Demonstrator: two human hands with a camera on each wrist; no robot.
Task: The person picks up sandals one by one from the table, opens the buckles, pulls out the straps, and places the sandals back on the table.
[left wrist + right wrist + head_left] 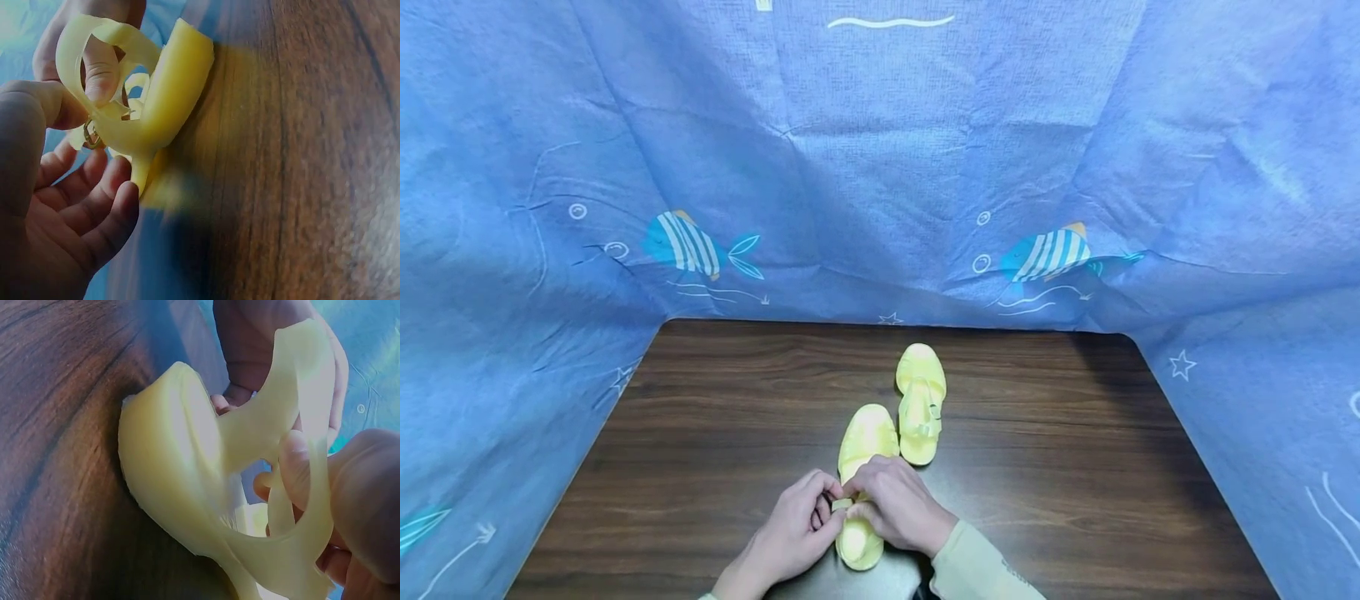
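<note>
A yellow sandal [869, 432] lies on the table, its toe pointing away and its heel toward me. Both hands are at its ankle strap [315, 381], which stands up in a loop over the heel. My left hand [796, 527] pinches the strap beside a small metal buckle [92, 134], seen in the left wrist view. From the other side, my right hand [901, 505] holds the strap, its thumb [295, 464] showing through the loop in the right wrist view. The fingers partly hide the strap's end.
A matching yellow sandal [920, 367] lies just beyond and to the right, toe away, with its own buckle and strap. Both rest on a dark wood-grain table [737, 400]. A blue fish-print cloth [880, 183] hangs behind the table and along its sides.
</note>
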